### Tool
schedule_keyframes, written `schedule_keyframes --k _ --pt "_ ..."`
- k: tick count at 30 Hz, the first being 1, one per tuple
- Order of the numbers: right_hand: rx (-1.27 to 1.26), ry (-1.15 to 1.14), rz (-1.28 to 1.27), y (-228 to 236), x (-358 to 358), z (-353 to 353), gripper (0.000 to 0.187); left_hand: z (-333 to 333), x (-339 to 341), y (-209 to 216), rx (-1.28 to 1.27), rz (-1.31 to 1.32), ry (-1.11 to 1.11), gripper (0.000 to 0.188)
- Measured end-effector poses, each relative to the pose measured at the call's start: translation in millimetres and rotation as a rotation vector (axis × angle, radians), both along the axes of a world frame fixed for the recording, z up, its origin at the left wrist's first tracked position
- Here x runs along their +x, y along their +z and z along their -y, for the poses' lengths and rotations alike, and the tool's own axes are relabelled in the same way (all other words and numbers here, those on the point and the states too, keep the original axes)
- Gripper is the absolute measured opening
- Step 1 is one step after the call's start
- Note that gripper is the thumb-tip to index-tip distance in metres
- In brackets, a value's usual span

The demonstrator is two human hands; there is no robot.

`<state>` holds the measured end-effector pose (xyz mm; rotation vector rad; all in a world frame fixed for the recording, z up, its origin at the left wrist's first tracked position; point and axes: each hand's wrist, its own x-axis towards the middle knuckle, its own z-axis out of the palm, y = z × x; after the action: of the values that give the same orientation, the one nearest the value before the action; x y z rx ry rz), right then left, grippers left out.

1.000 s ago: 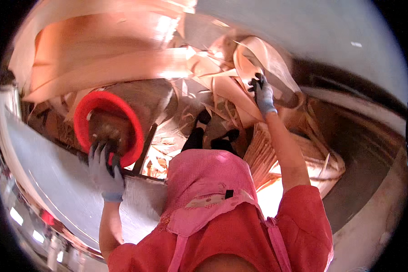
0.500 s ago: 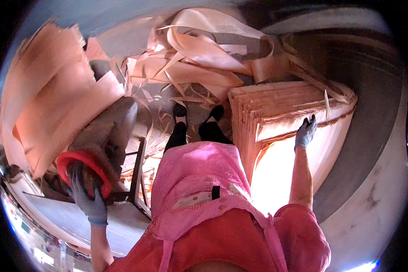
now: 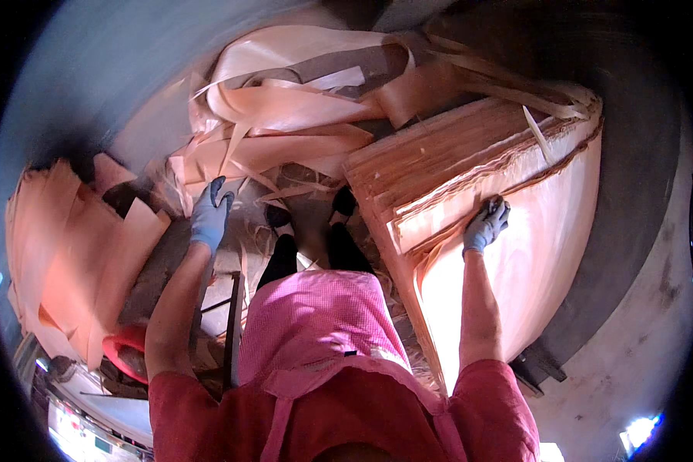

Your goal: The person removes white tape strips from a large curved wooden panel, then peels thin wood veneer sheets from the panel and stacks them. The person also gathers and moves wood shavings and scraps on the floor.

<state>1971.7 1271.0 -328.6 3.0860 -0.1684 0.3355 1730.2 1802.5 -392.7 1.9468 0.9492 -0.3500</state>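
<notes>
The left hand [image 3: 210, 215], in a grey-blue glove with dark fingertips, hangs with its fingers extended and its thumb apart, the grip spread and nothing visible in it. It is nearest to the long, pale orange-brown loops of thin wood veneer [image 3: 300, 112] heaped across the far part of the grey floor [image 3: 311, 227].

The right hand [image 3: 485, 225], gloved alike, is over the broad, thick stack of pale wood veneer sheets [image 3: 531, 239] on the person's right. Its fingers are bent at the ragged edge of the stack's raised far layers, inward from the left edge; whether the grip pinches a sheet cannot be told. A narrow, pointed veneer strip [image 3: 537, 135] sticks out near the stack's far right corner.

Large, curved veneer sheets [image 3: 69, 254] stand bunched toward the floor's left side. Just beside them, partly behind the left forearm, shows a red round rim [image 3: 114, 353]. A dark, straight metal bar [image 3: 233, 331] rises between that forearm and the pink checked apron [image 3: 316, 316]. Beyond the apron, two dark shoes [image 3: 344, 202] stand on the floor among thin veneer scraps, near the stack's left edge.
</notes>
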Motion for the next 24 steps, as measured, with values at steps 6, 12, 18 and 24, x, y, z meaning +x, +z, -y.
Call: schedule_keyframes --k 6,12,18,24 --pt "0.072 0.022 0.094 -14 8 -13 0.03 29 29 -77 -0.277 0.175 0.133 0.045" --pt "0.03 -0.052 0.078 -31 0 -5 0.041 -13 39 -145 -0.126 0.057 0.242 0.048" --pt "-0.034 0.005 0.087 -36 2 -3 0.041 -42 68 -195 -0.111 0.122 0.236 0.045" --pt "0.001 0.035 0.098 -40 -2 5 0.039 -27 183 -185 0.098 0.076 -0.051 0.047"
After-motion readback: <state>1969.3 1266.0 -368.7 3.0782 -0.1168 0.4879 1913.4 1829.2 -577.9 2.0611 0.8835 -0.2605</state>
